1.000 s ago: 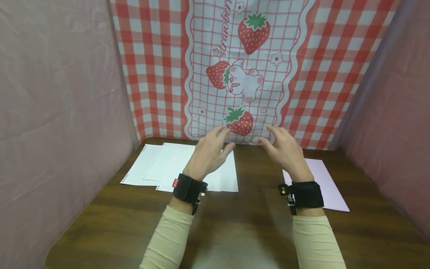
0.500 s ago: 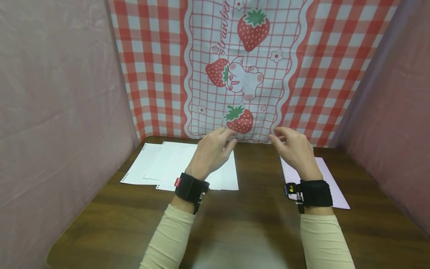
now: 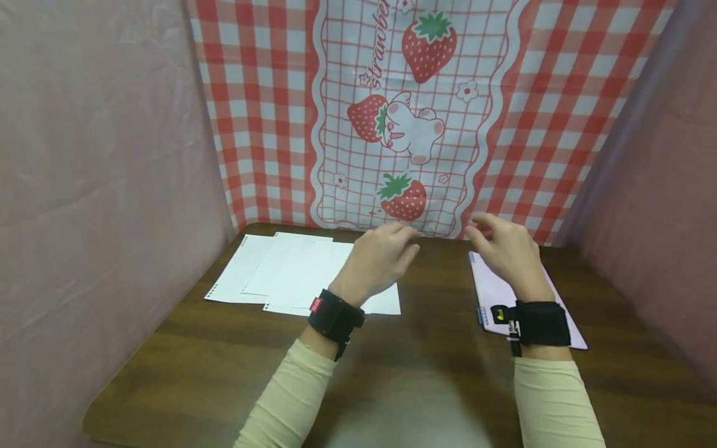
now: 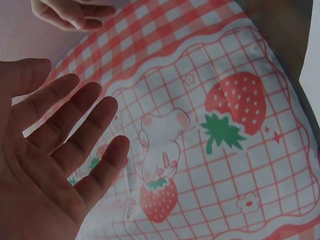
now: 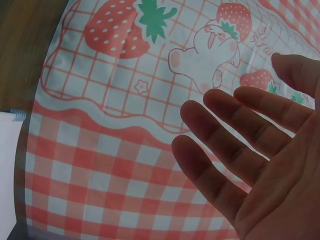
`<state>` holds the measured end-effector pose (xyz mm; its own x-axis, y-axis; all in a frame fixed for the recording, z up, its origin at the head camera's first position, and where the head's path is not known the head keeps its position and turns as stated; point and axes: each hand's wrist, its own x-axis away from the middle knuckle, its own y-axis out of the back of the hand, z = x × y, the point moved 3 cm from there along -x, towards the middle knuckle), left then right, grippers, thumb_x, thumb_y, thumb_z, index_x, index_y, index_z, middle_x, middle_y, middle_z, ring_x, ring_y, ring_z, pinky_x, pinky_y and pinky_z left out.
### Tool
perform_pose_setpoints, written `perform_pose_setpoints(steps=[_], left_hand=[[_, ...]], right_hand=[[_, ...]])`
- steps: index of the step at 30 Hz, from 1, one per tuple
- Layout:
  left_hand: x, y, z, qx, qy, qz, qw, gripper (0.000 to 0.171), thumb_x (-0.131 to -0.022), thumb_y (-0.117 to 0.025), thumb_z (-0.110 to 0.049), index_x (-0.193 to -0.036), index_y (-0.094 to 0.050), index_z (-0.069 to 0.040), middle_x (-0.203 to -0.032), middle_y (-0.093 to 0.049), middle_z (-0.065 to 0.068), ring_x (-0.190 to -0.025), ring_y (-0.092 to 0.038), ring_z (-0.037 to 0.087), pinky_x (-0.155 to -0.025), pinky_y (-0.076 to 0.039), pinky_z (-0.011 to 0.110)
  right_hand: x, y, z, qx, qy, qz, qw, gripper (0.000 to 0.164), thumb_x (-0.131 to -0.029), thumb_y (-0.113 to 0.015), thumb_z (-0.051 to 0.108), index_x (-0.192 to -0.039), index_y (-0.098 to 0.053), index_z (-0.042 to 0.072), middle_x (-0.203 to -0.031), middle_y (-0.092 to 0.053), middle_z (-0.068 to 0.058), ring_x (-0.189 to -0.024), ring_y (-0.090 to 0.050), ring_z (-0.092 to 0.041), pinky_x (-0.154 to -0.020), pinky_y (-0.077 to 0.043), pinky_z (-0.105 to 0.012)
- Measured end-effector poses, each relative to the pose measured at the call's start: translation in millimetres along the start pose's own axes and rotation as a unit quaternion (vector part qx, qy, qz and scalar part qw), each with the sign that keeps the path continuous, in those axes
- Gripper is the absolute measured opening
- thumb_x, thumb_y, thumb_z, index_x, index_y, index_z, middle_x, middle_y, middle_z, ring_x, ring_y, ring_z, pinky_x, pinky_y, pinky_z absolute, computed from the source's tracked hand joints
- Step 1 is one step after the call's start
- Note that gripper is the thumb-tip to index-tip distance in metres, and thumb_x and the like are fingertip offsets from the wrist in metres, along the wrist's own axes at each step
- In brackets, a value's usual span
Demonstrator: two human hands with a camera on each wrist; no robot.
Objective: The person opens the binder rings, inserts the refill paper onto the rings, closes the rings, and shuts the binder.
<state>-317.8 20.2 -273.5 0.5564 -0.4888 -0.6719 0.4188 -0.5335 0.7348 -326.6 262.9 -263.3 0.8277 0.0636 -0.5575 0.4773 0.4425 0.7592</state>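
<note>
In the head view my left hand (image 3: 376, 261) hovers above the right side of several overlapping white loose-leaf sheets (image 3: 297, 267) and hides part of them. Its fingers are spread and relaxed in the left wrist view, with nothing in the palm. My right hand (image 3: 510, 255) is raised over a pale lilac notebook (image 3: 495, 292) with blue binding along its left edge. The right wrist view shows that hand's fingers apart and loosely bent, holding nothing. Forearm and wrist strap cover part of the notebook.
A brown wooden table (image 3: 235, 379) carries the sheets at left and the notebook at right. Behind it hangs a red-and-white checked cloth (image 3: 269, 124) with strawberries. Pinkish fabric walls (image 3: 106, 186) stand on both sides.
My right hand has moved to the right, over the notebook, uncovering more of its bound left edge. Lately the left hand has also shifted right. Sheets and notebook stay put.
</note>
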Motion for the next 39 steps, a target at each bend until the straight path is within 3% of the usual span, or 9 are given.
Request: perform_pose_setpoints(steps=[5, 11, 17, 20, 24, 30, 36, 39], left_hand=[[-1.1, -12.3, -17.8, -0.042, -0.044, 0.016, 0.998, 0.027, -0.101, -0.061, -0.032, -0.122, -0.069, -0.016, -0.111, -0.072, -0.004, -0.096, -0.07, 0.009, -0.082, -0.057, 0.021], [-1.7, -30.8, -42.2, -0.074, -0.091, 0.041, 0.9922, 0.029, -0.102, -0.059, -0.037, -0.123, -0.069, -0.019, -0.115, -0.072, -0.005, -0.097, -0.07, 0.009, -0.081, -0.057, 0.021], [4.7, -55.2, -65.7, -0.098, -0.114, 0.107, 0.9828, 0.031, -0.103, -0.055, -0.041, -0.127, -0.066, -0.024, -0.116, -0.068, -0.007, -0.099, -0.066, 0.007, -0.08, -0.056, 0.021], [9.1, -71.0, -76.1, -0.106, -0.118, 0.151, 0.9758, 0.033, -0.103, -0.053, -0.044, -0.129, -0.064, -0.026, -0.12, -0.066, -0.009, -0.105, -0.064, 0.007, -0.082, -0.055, 0.023], [16.0, -92.1, -88.2, -0.109, -0.12, 0.206, 0.9652, 0.033, -0.103, -0.051, -0.048, -0.13, -0.061, -0.03, -0.127, -0.064, -0.011, -0.111, -0.062, 0.005, -0.085, -0.054, 0.025], [24.1, -114.0, -102.4, -0.111, -0.131, 0.25, 0.9529, 0.031, -0.103, -0.051, -0.05, -0.127, -0.061, -0.033, -0.131, -0.062, -0.015, -0.112, -0.062, 0.003, -0.086, -0.053, 0.025], [27.2, -128.2, -106.1, -0.106, -0.118, 0.281, 0.9465, 0.034, -0.101, -0.053, -0.052, -0.128, -0.062, -0.034, -0.13, -0.063, -0.017, -0.111, -0.062, 0.002, -0.086, -0.053, 0.024], [29.8, -135.1, -106.4, -0.103, -0.11, 0.296, 0.9433, 0.036, -0.102, -0.052, -0.052, -0.131, -0.061, -0.034, -0.134, -0.061, -0.018, -0.115, -0.061, 0.003, -0.09, -0.052, 0.026]], right_hand=[[1, 2, -8, 0.002, -0.008, 0.014, 1.0, 0.046, -0.104, -0.05, 0.043, -0.133, -0.064, 0.01, -0.117, -0.071, -0.021, -0.1, -0.067, -0.039, -0.076, -0.053, -0.058], [3, 7, -22, 0.013, -0.036, 0.034, 0.999, 0.049, -0.104, -0.047, 0.047, -0.134, -0.062, 0.011, -0.123, -0.07, -0.02, -0.108, -0.066, -0.041, -0.079, -0.05, -0.06], [6, 9, -44, 0.024, -0.073, 0.066, 0.995, 0.058, -0.103, -0.046, 0.053, -0.138, -0.057, 0.008, -0.127, -0.066, -0.025, -0.109, -0.063, -0.044, -0.08, -0.048, -0.062], [8, 8, -62, 0.028, -0.109, 0.104, 0.988, 0.064, -0.103, -0.044, 0.055, -0.14, -0.053, 0.004, -0.131, -0.061, -0.029, -0.113, -0.059, -0.048, -0.08, -0.047, -0.063], [15, 5, -94, 0.033, -0.17, 0.186, 0.967, 0.074, -0.104, -0.039, 0.056, -0.144, -0.044, -0.006, -0.138, -0.05, -0.038, -0.118, -0.052, -0.054, -0.085, -0.048, -0.065], [35, 3, -141, 0.017, -0.24, 0.292, 0.925, 0.089, -0.102, -0.038, 0.058, -0.145, -0.029, -0.019, -0.143, -0.033, -0.047, -0.125, -0.042, -0.061, -0.1, -0.043, -0.07], [48, 1, -165, -0.034, -0.309, 0.331, 0.891, 0.102, -0.099, -0.04, 0.065, -0.147, -0.016, -0.022, -0.145, -0.023, -0.049, -0.126, -0.034, -0.061, -0.105, -0.038, -0.072], [51, -1, -169, -0.052, -0.328, 0.336, 0.881, 0.106, -0.097, -0.04, 0.068, -0.148, -0.013, -0.022, -0.145, -0.022, -0.048, -0.126, -0.033, -0.06, -0.106, -0.037, -0.072]])
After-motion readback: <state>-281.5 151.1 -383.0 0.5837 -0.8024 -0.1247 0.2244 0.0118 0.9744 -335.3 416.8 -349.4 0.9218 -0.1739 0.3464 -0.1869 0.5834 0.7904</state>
